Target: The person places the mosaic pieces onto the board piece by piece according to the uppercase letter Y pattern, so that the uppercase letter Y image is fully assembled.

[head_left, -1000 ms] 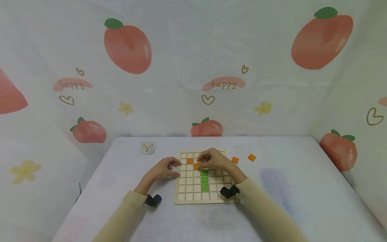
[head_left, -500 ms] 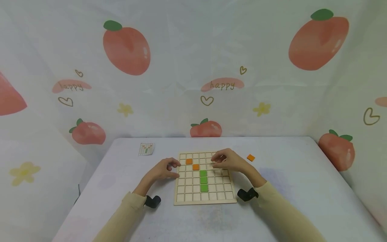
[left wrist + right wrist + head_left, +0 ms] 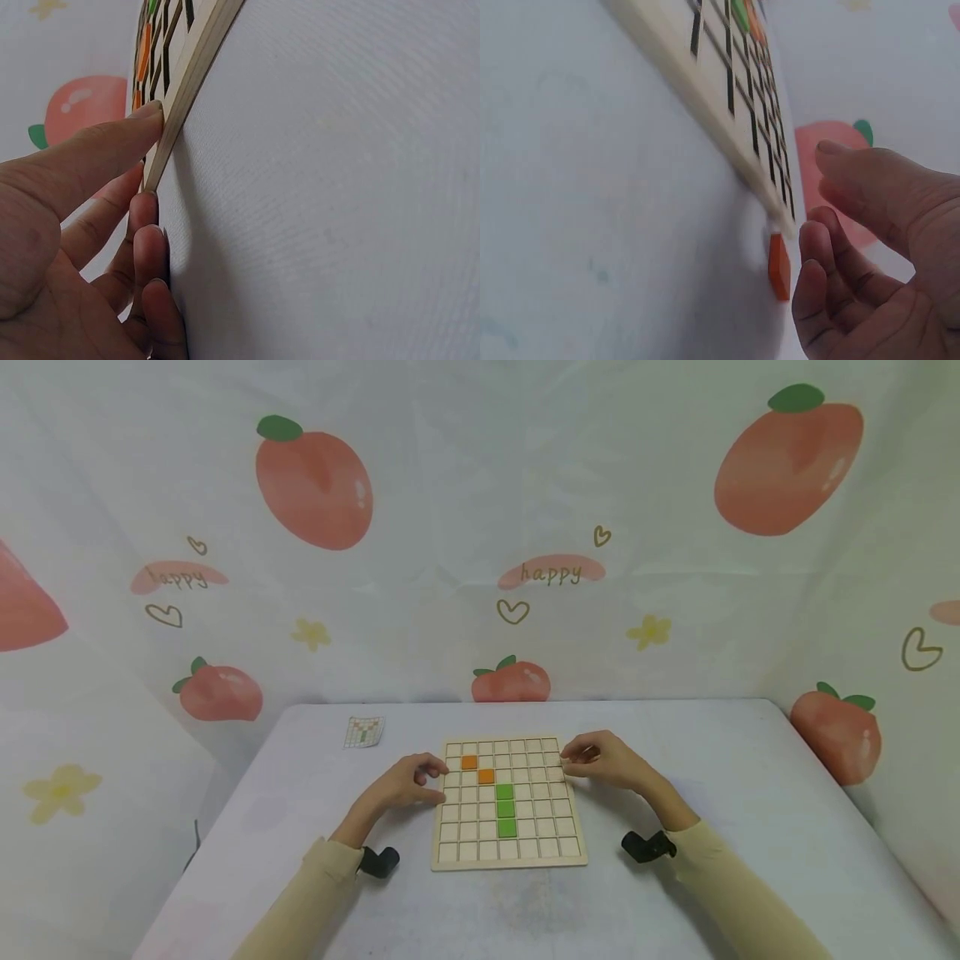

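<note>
A wooden grid board lies flat on the table, with two orange tiles set diagonally at upper left and a column of green tiles below them. My left hand rests at the board's left edge; in the left wrist view the thumb of that hand touches the wooden rim. Over the board's upper right edge hovers my right hand, thumb and fingers apart, nothing seen between them. The right wrist view shows a loose orange tile near the board's corner, beside the right hand.
A small printed pattern card lies on the table at the back left. Behind the table hangs a white cloth with fruit prints.
My right hand has moved rightward from the orange tile on the board to beyond the board's right edge. The loose orange tiles seen earlier are hidden in the head view. My left hand stays put.
</note>
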